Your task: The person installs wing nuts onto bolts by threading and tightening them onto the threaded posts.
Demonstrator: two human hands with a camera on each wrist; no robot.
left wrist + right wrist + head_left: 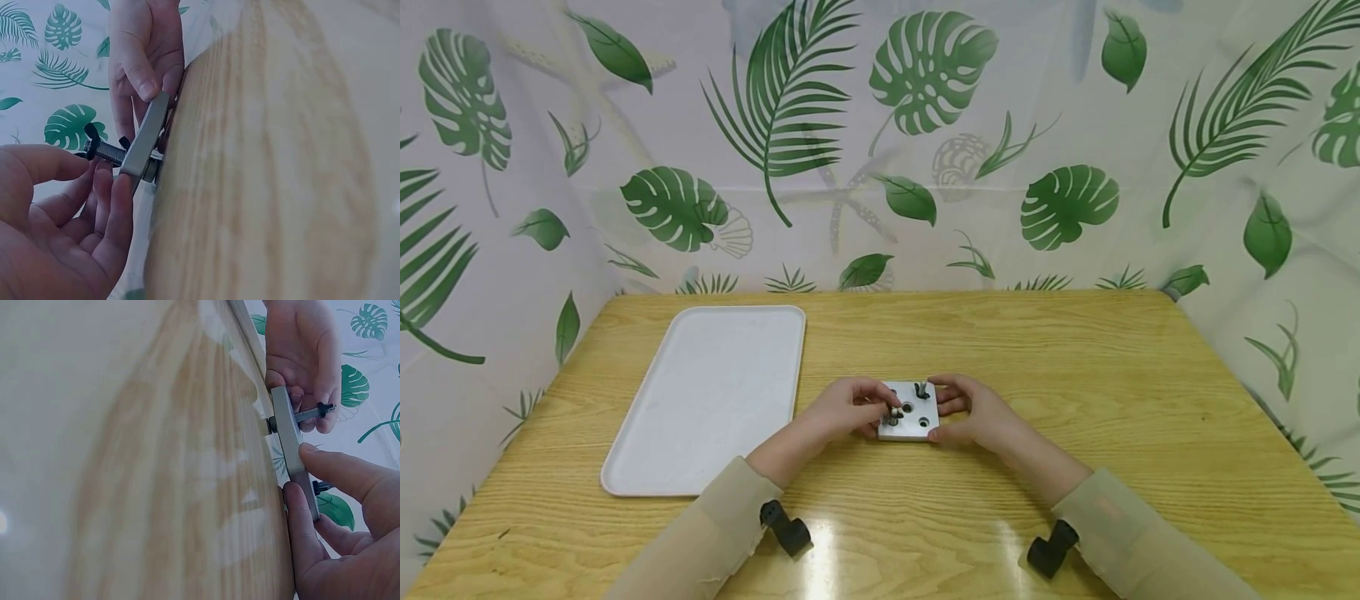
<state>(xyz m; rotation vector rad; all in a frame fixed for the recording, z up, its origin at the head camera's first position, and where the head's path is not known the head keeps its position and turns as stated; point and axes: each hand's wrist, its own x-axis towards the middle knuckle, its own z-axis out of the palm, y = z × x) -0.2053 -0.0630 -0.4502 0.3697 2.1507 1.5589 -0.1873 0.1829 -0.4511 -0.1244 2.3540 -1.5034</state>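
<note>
A small square metal plate [908,428] with several holes stands just above the wood between the two hands. My left hand [842,408] pinches a black wing nut [92,142] on a threaded bolt [111,152] that sticks up through the plate's near left corner. Gripping the plate's right edge between thumb and fingers is my right hand [985,414]. A second bolt with a black wing nut [922,390] rises from the far right corner. Bolt heads [271,425] show on the plate's underside in the right wrist view.
A white tray [700,392] lies on the left part of the wooden table [1075,358]. Leaf-patterned cloth [970,200] hangs behind the table and along both sides. Black wrist cameras [786,527] are strapped at both sleeves.
</note>
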